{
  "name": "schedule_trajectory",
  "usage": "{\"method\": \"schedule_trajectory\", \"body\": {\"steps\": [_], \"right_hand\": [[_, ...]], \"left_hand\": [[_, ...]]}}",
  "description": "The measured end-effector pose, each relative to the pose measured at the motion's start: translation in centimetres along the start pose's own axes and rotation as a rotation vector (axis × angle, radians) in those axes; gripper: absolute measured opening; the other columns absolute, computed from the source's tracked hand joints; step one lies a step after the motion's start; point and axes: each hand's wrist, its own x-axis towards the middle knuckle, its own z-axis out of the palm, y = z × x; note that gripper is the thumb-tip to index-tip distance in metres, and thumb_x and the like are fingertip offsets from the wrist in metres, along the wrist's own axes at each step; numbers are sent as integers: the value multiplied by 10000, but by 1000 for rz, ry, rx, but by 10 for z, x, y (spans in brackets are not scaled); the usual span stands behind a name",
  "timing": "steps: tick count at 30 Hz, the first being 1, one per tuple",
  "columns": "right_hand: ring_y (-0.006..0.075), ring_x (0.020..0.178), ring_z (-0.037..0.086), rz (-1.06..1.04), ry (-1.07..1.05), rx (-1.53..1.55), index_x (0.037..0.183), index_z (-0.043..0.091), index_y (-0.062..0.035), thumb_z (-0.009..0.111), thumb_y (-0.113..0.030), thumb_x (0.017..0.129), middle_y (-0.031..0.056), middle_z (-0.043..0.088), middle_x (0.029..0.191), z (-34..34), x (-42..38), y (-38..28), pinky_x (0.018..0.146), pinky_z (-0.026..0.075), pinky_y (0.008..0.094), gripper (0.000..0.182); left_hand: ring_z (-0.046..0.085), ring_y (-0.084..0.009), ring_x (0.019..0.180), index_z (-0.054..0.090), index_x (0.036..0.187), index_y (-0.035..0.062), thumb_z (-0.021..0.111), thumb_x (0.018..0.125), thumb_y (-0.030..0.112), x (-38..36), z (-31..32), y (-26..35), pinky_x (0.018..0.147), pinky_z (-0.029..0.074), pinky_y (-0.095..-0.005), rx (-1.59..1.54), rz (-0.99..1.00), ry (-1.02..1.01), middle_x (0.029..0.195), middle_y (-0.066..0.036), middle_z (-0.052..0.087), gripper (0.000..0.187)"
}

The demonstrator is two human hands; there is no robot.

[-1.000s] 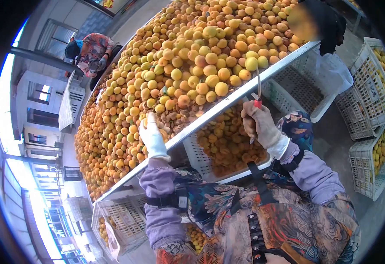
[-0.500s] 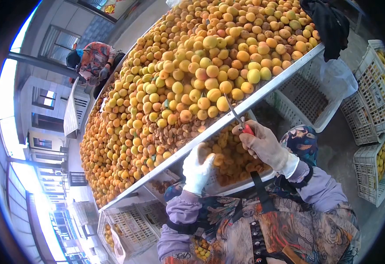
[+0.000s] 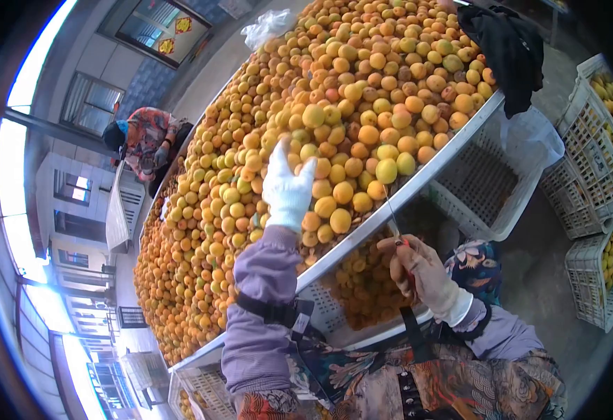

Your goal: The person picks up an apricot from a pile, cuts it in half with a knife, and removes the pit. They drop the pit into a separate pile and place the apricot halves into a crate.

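Observation:
My left hand (image 3: 289, 190), in a white glove, is stretched out over a big heap of apricots (image 3: 236, 189). Its thumb and fingers are apart, and no fruit shows in them. Lower right, my gloved right hand (image 3: 432, 280) is closed around the red handle of a small knife (image 3: 392, 213), whose thin blade points up toward the table edge. Below that edge, in front of my body, a white crate (image 3: 324, 308) holds cut apricot pieces (image 3: 366, 280).
A metal rim (image 3: 446, 150) borders the heaped table. An empty crate (image 3: 481, 175) is under its right side. Stacked crates of fruit (image 3: 590, 182) stand farther right. Black cloth (image 3: 506, 49) hangs over the table corner. Another person (image 3: 149, 143) works at the far left side.
My left hand has gone from above the crate up and forward onto the apricot heap. My right hand, still holding the knife, is slightly lower. The view has shifted a little.

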Motion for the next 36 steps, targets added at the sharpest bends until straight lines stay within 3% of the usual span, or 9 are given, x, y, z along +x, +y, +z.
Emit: {"method": "schedule_trajectory", "body": {"steps": [5, 11, 13, 16, 18, 21, 23, 27, 36], "right_hand": [[45, 486, 441, -9, 5, 84, 1173, 509, -59, 493, -377, 944, -31, 534, 668, -13, -5, -5, 417, 338, 181, 392], [44, 509, 451, 13, 39, 63, 1151, 515, -68, 493, -384, 943, -21, 537, 676, -20, -3, -11, 442, 356, 178, 379], [55, 503, 448, 29, 35, 49, 1128, 523, -59, 497, -395, 939, -16, 539, 658, -17, -3, -12, 445, 349, 187, 387], [53, 508, 449, 35, -7, 32, 1122, 529, -57, 514, -406, 929, -17, 537, 659, -15, -4, -9, 453, 351, 185, 400], [45, 511, 441, 25, -56, -3, 1110, 532, -64, 499, -408, 935, -19, 527, 663, -14, -4, -4, 455, 353, 179, 388], [30, 500, 423, 62, -140, -88, 1080, 544, -71, 478, -427, 940, -27, 514, 652, -4, -1, 4, 458, 351, 167, 387], [25, 487, 415, 37, -250, -172, 1068, 549, -74, 469, -432, 942, -37, 509, 635, 0, -1, 14, 454, 349, 166, 388], [30, 492, 434, 118, -299, -345, 1060, 547, -82, 456, -394, 957, -38, 522, 638, 14, -8, 30, 461, 369, 168, 341], [32, 483, 436, 242, -306, -518, 1019, 580, -85, 451, -369, 961, -47, 516, 637, 29, -36, 61, 434, 350, 165, 318]], "left_hand": [[504, -345, 1136, 405, 1345, 141, 642, 801, 297, 58, 53, -15, 938, 430, -388, 322, 65, 2, 1269, -182, 492, 614], [514, -340, 1126, 477, 1296, 172, 613, 821, 238, 96, 74, -36, 935, 435, -381, 180, -73, -212, 1242, -198, 514, 498], [527, -283, 1125, 486, 1289, 124, 587, 846, 184, 85, 66, -24, 927, 442, -351, 198, -63, -209, 1237, -178, 532, 458], [522, -172, 1094, 414, 1337, 52, 526, 894, 92, 62, 42, -11, 879, 466, -283, -474, -173, -88, 1287, -104, 490, 459], [542, -204, 1041, 318, 1390, 66, 537, 895, 100, 33, 10, 6, 823, 508, -314, -1015, -373, -151, 1292, -120, 449, 542], [551, -247, 1021, 369, 1335, 58, 512, 920, 174, -53, -22, 10, 856, 500, -390, -1501, -489, -240, 1202, -111, 498, 454], [547, -254, 1023, 437, 1238, 74, 511, 933, 222, -107, -23, 12, 885, 479, -407, -1576, -665, -139, 1154, -115, 522, 347], [537, -267, 1039, 438, 1233, 87, 514, 938, 320, -181, -27, 14, 884, 465, -388, -1755, -812, -116, 1139, -112, 528, 383], [555, -259, 976, 455, 1217, 104, 512, 911, 441, -248, -33, 36, 899, 451, -432, -1831, -857, 25, 1053, -82, 524, 459]]}}
